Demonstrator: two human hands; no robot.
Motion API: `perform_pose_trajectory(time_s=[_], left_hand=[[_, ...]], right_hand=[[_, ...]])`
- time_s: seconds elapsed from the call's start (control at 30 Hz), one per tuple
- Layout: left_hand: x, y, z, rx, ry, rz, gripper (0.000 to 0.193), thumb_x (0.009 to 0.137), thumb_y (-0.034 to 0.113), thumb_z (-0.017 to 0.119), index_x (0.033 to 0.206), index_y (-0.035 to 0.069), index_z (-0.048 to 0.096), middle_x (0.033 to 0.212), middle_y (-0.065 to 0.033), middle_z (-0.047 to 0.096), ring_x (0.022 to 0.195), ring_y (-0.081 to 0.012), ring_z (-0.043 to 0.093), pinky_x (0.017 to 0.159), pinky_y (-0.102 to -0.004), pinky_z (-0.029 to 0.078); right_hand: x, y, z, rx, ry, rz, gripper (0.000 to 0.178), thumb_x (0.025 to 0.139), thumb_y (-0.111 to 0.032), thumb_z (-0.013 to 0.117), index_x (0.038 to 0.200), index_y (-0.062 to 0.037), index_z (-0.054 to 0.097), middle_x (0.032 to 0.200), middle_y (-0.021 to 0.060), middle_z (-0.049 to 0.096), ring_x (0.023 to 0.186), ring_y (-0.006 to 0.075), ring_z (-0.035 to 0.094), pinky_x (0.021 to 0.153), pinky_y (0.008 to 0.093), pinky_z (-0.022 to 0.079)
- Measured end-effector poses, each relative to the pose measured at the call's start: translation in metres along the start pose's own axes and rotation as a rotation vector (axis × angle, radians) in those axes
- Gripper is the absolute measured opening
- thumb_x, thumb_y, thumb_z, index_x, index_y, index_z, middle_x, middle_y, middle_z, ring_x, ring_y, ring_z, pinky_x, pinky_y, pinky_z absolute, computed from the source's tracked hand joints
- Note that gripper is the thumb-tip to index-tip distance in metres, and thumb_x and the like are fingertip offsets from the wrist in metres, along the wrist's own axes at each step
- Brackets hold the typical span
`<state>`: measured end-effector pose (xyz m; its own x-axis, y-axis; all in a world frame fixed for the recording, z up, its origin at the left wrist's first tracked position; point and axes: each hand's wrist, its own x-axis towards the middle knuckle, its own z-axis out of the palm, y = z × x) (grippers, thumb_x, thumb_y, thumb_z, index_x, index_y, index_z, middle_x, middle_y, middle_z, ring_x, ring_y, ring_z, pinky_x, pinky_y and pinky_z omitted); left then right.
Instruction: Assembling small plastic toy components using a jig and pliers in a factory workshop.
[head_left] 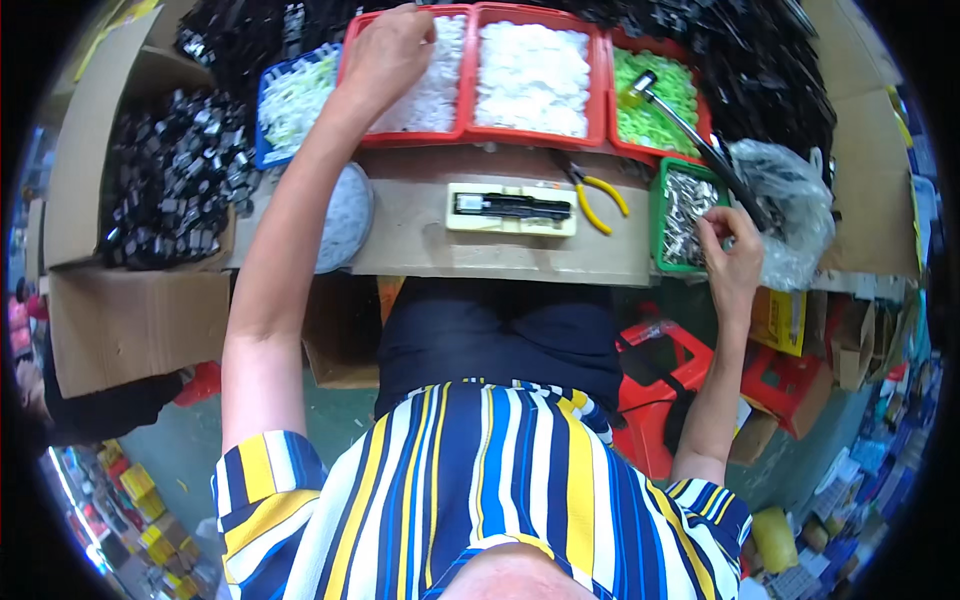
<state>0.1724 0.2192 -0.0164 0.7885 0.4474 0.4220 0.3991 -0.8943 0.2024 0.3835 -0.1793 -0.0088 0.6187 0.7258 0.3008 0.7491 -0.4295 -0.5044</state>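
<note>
My left hand [393, 58] is over the far left of a red tray [466, 75] of small white and clear parts. Its fingers are curled together, and anything between them is hidden. At the right, my right hand [735, 258] reaches the green tray [657, 225] of small metal parts [686, 205]. Thumb and forefinger come together there in a pinch; whatever they grip is too small to make out. Between my arms, a cream holding block [512, 229] lies on the bench with a slim black part [510, 206] set in its slot.
Yellow-handled pliers [597, 203] lie behind the block. A hammer [690, 128] leans across a tray of green parts [648, 97]. Crumpled clear plastic [795, 205] lies right. An open carton of black parts [175, 180] stands left, beside a round pale container [346, 220].
</note>
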Motion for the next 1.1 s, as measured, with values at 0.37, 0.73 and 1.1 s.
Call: perform_pose_trajectory(time_s=[0.37,0.73,1.1], left_hand=[[-0.023,0.036,-0.026,-0.412,0.098,-0.168,0.011,0.088,0.007,0.069,0.094,-0.002,0.067,0.085,-0.0074,0.068,0.073,-0.0136,0.064,0.068,-0.0270,0.050],[-0.095,0.105,-0.027,-1.627,-0.194,-0.729,0.016,0.090,0.010,0.072,0.104,0.002,0.069,0.085,-0.0034,0.067,0.069,-0.0097,0.060,0.062,-0.0209,0.047],[-0.127,0.150,-0.010,-2.232,-0.265,-0.949,0.014,0.092,0.011,0.069,0.104,0.003,0.067,0.090,-0.0044,0.066,0.068,-0.0079,0.056,0.057,-0.0166,0.046]], right_hand=[[-0.006,0.008,0.000,0.111,-0.024,0.055,0.009,0.086,-0.003,0.068,0.087,0.0032,0.062,0.077,0.0088,0.058,0.061,0.0148,0.055,0.058,0.0292,0.044],[-0.001,0.002,0.003,0.019,-0.057,0.005,0.008,0.084,-0.002,0.069,0.089,0.0022,0.064,0.079,0.0111,0.059,0.062,0.0201,0.058,0.057,0.0328,0.045],[0.001,-0.026,-0.001,-0.036,0.021,0.003,0.006,0.089,0.000,0.063,0.092,0.0032,0.059,0.085,0.0140,0.056,0.070,0.0277,0.059,0.063,0.0372,0.046]])
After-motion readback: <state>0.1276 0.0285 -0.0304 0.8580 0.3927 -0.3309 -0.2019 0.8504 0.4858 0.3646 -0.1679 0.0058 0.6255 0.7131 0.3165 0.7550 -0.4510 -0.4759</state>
